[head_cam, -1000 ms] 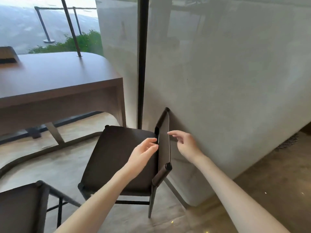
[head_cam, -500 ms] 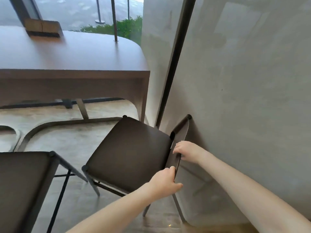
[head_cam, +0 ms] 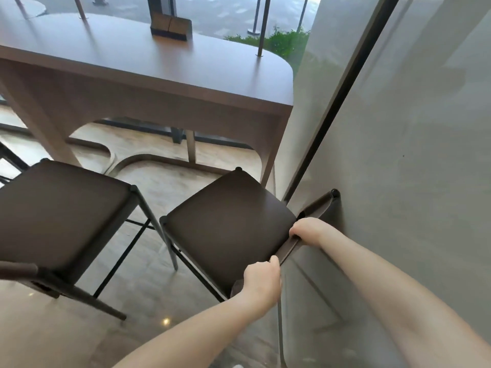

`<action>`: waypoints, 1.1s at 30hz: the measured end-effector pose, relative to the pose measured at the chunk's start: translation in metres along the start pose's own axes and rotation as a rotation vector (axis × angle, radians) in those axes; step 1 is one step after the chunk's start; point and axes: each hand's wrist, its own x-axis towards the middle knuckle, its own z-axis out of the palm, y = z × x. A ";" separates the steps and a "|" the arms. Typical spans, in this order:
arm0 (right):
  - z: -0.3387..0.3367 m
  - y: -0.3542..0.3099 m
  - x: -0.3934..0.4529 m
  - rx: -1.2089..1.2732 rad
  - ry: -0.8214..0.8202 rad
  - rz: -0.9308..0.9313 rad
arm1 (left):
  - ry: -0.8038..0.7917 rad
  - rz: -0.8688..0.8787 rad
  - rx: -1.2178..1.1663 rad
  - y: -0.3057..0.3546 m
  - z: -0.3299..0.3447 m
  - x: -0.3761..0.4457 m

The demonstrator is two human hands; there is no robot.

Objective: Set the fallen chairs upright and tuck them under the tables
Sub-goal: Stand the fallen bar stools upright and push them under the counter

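A dark brown chair (head_cam: 228, 224) stands upright on thin metal legs, its low backrest close against the grey wall on the right. My left hand (head_cam: 261, 277) is closed around the near end of that backrest. My right hand (head_cam: 308, 231) grips the backrest's middle from the wall side. The chair's seat points toward a long brown table (head_cam: 159, 73), with its front edge just short of the table's right leg. A second dark chair (head_cam: 61, 211) stands upright at the left, in front of the same table.
A grey wall (head_cam: 398, 181) with a black vertical strip runs along the right. A small wooden block stand (head_cam: 171, 26) sits on the tabletop. The table has a curved foot rail (head_cam: 148, 159) on the floor. Glass with metal posts lies beyond.
Both hands went from hovering open at the backrest to gripping it. The view has swung left, showing more of the table and the second chair.
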 end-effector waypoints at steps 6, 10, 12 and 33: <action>0.014 0.003 -0.004 -0.081 0.090 0.046 | -0.030 0.049 0.132 -0.002 0.004 0.003; 0.023 0.002 -0.008 -0.101 0.120 0.053 | 0.033 0.090 0.136 -0.003 0.001 0.003; 0.027 0.002 -0.009 -0.097 0.127 0.051 | 0.042 0.089 0.102 -0.003 0.003 0.002; -0.005 -0.065 -0.004 -0.202 0.256 -0.054 | 0.073 0.246 0.414 -0.109 -0.021 -0.014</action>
